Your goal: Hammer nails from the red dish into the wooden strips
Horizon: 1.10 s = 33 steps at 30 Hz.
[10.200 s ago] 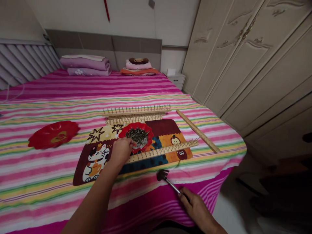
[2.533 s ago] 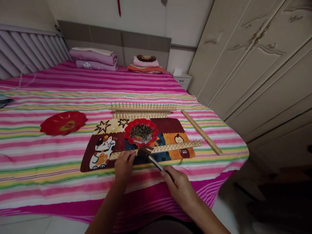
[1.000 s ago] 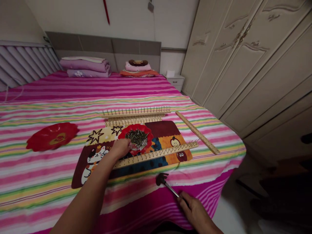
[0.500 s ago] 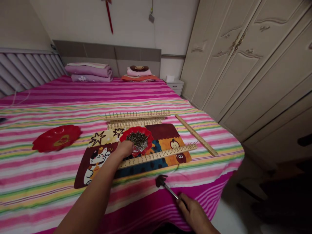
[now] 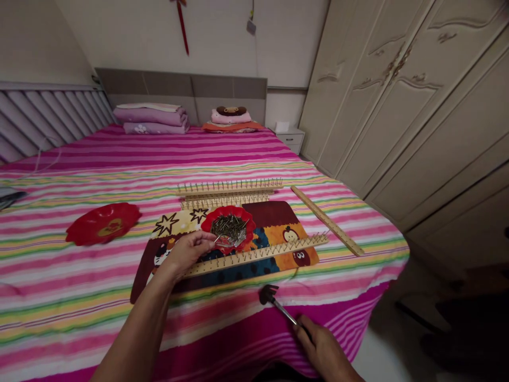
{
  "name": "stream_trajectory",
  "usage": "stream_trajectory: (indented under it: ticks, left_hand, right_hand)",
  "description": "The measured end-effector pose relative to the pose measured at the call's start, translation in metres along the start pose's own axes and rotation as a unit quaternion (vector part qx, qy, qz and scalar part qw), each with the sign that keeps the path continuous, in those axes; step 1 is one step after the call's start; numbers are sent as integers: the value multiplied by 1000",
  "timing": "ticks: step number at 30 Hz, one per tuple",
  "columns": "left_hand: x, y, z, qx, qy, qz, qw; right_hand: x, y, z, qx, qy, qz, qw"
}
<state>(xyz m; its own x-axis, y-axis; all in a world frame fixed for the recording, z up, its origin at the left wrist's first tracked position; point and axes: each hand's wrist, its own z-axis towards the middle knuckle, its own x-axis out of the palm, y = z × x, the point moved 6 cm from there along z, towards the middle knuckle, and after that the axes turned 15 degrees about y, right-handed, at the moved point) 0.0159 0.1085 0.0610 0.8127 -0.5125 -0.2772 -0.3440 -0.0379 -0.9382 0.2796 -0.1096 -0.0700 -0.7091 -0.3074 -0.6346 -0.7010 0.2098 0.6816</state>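
Note:
My left hand pinches a nail at the near left rim of a red scalloped dish. Many loose nails fill that dish. Just in front of it lies a wooden strip with a row of nails standing along most of its length; the left end, by my left wrist, shows bare holes. My right hand grips the dark handle of a claw hammer, its black head over the near side of the bed.
A cartoon-printed mat lies under the dish and strip. Behind it are more nail-studded strips. A nail-less wooden strip lies right, and another red dish left. Folded bedding sits near the headboard; a wardrobe stands right.
My left hand has drawn back left from over the nails to the dish's rim, with a nail now showing between its fingertips. The right hand still holds the hammer; the view has shifted slightly.

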Motion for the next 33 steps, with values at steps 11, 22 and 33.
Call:
stream_trajectory:
  ticks: [11, 22, 33]
  left_hand:
    - [-1, 41, -52, -18, -125, -90, 988]
    - [19, 63, -46, -74, -195, 65, 976]
    - [24, 71, -45, -54, -239, 28, 969]
  right_hand:
    - [-2, 4, -3, 9, 13, 1, 1000]
    - [-3, 5, -4, 11, 14, -2, 1000]
    - [-2, 3, -4, 10, 12, -15, 1000]
